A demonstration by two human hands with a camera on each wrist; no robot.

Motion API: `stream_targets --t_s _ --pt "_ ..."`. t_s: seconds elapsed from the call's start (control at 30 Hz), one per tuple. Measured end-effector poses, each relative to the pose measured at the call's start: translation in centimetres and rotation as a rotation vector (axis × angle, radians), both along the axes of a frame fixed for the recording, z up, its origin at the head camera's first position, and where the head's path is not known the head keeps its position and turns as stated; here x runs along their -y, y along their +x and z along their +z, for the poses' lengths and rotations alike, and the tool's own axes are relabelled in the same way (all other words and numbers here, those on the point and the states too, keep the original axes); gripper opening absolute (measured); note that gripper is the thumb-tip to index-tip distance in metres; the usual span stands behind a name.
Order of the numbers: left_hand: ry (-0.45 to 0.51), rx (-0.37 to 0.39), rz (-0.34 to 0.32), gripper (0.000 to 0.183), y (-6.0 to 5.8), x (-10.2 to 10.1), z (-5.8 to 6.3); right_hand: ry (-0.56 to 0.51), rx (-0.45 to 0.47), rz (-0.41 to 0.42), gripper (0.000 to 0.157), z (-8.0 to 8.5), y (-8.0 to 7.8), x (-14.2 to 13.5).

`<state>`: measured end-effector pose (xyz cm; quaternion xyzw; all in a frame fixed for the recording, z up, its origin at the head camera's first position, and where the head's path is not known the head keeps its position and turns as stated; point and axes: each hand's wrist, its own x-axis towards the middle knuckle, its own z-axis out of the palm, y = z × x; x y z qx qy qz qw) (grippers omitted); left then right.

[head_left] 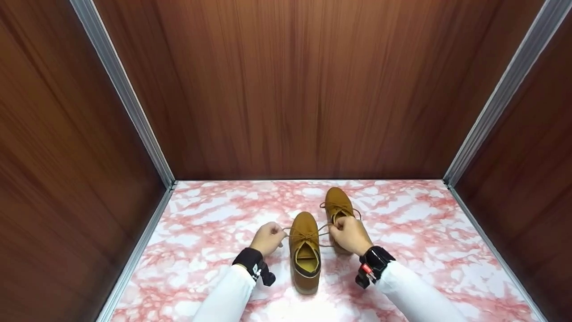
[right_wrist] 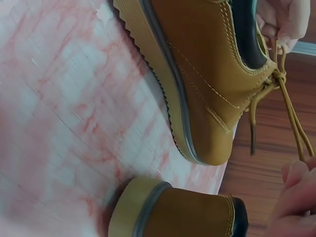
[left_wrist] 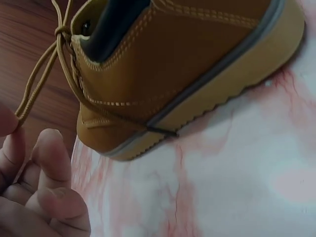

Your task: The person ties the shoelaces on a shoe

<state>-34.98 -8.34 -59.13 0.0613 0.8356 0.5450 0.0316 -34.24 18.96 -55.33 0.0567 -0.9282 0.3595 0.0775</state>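
A tan lace-up shoe stands upright between the hands, toe pointing away. Its brown shoelace is knotted over the tongue, with a loop drawn out to each side. My left hand pinches the left loop between thumb and forefinger. On the other side my right hand pinches the right loop, its fingertips partly cut off in the right wrist view. One loose lace end with a dark tip hangs down the shoe's side in the left wrist view.
The matching tan shoe stands farther back on the right, its rear partly hidden behind the right hand. Both rest on a red-and-white marbled tabletop. Wood-grain panels with metal corner strips enclose the back and sides.
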Motion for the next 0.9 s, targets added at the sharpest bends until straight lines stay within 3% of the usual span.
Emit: stream_targets --t_s 0.1,0.23,0.33,0.4,0.53,0.77,0.9 --pt "0.036 -0.025 -0.015 0.013 0.0 -0.6 0.3 0.013 -0.008 0.023 0.028 0.3 0.0 -0.1" --pt "0.125 -0.032 -0.044 0.007 -0.2 -1.4 0.7 0.041 -0.013 0.069 0.030 0.7 0.0 -0.1" --pt "0.134 -0.037 -0.076 0.021 -0.3 -1.5 1.2 0.091 -0.021 0.095 0.033 1.0 0.0 -0.1" --pt "0.066 -0.061 -0.103 0.033 -0.3 -1.4 1.4 0.146 -0.043 0.113 0.033 1.2 0.1 -0.1" --pt "-0.179 -0.151 -0.165 0.037 -0.4 -1.1 2.1 0.293 -0.147 0.164 0.029 1.5 0.0 -0.1" --pt "-0.551 -0.322 -0.293 0.019 -0.6 -0.8 3.0 0.422 -0.280 0.209 0.022 1.5 -0.2 -0.2" --pt "-0.680 -0.383 -0.329 0.008 -0.7 -0.9 3.2 0.457 -0.312 0.191 0.028 1.5 -0.3 -0.5"
